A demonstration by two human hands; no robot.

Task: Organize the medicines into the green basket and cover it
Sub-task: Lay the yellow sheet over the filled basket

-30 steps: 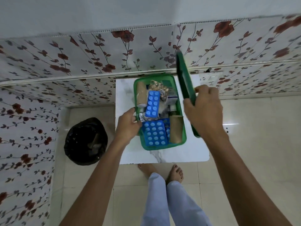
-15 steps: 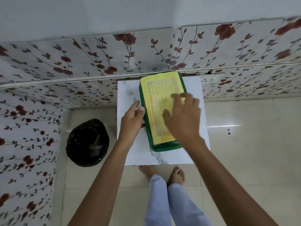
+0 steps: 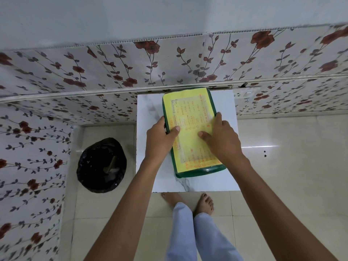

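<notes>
Pressing: both hands, left [image 3: 160, 142] and right [image 3: 223, 141], clasp the yellow-labelled green plastic lid [image 3: 190, 117] on the basket.
Risk: uneven pressure might leave the lid unseated.

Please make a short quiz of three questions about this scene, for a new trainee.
1. True or false: the lid with the yellow label lies on the green basket.
2. Where does the left hand hold? A) the basket's left edge B) the black bin C) the wall
3. Fill in: the right hand rests on the lid's ____ side.

Key: 1 true; 2 A; 3 right
</notes>
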